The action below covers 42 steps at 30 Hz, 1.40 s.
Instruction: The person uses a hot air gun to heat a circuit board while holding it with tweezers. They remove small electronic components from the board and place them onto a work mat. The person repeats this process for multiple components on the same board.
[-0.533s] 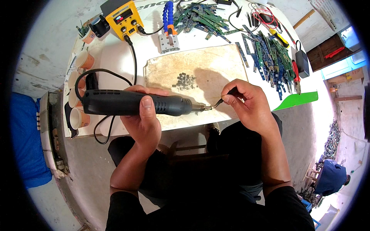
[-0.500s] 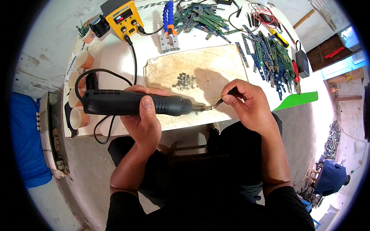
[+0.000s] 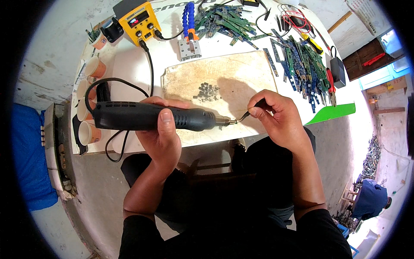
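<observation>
My left hand (image 3: 161, 125) is closed around a black hot air gun (image 3: 194, 119), held level with its metal nozzle pointing right. Between the thumb and fingers of my right hand (image 3: 278, 118) is a pair of dark tweezers (image 3: 246, 115). Their tip meets the front of the nozzle, over the near part of a stained beige mat (image 3: 254, 69). What the tip touches is too small to make out. Beyond the gun, a cluster of small dark chips (image 3: 208, 92) lies on the mat.
A yellow soldering station (image 3: 138, 21) stands back left, its cable running to the gun. Paper cups (image 3: 89, 132) line the left edge. Piles of narrow circuit boards (image 3: 304, 64) lie right and at the back. Red-handled pliers (image 3: 331, 86) rest near the right edge. A person (image 3: 371, 198) sits far right.
Almost nothing differs. The hot air gun has shifted very slightly to the right, and the tweezers stay at its nozzle.
</observation>
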Available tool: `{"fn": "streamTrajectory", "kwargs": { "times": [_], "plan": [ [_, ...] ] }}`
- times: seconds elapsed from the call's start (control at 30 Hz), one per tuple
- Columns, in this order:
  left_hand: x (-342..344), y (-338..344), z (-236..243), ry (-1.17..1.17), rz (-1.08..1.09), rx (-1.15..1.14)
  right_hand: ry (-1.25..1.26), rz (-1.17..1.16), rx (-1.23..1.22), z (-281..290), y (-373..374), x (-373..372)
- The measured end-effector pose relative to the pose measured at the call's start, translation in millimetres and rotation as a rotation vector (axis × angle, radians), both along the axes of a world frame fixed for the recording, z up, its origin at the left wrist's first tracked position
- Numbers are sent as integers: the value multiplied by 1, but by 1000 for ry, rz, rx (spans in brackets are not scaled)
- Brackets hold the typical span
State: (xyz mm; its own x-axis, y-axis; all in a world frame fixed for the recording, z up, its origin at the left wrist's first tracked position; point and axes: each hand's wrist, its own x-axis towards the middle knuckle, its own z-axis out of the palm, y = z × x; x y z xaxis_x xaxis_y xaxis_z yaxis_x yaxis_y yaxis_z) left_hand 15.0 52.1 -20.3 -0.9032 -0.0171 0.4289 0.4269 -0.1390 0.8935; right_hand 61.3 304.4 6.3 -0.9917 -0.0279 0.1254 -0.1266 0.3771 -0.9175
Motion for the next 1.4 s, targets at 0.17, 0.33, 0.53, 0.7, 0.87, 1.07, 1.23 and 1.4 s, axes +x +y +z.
{"fn": "streamTrajectory", "kwargs": {
  "times": [0.17, 0.33, 0.53, 0.7, 0.87, 1.07, 1.23, 1.4],
  "plan": [
    [0, 0, 0, 16, -8, -3, -1, 1, 30, 1, 0, 0],
    [1, -1, -1, -12, -9, 5, 6, 13, 20, -1, 1, 0],
    [1, -1, 0, -4, -5, -3, 12, 13, 0, -2, 1, 0],
    [1, -1, 1, -9, -12, 7, 6, 9, 17, -1, 1, 1],
    [0, 0, 0, -11, -1, 17, 17, 6, 18, 0, 1, 1],
    [0, -1, 0, -15, 7, 9, 29, 1, 23, -1, 2, 0],
    [-1, -4, -3, -1, 22, -20, 16, -9, 29, 0, 0, 1],
    [-2, -4, -3, 0, 24, -13, 33, -11, 33, -1, 1, 0]
  ]
}}
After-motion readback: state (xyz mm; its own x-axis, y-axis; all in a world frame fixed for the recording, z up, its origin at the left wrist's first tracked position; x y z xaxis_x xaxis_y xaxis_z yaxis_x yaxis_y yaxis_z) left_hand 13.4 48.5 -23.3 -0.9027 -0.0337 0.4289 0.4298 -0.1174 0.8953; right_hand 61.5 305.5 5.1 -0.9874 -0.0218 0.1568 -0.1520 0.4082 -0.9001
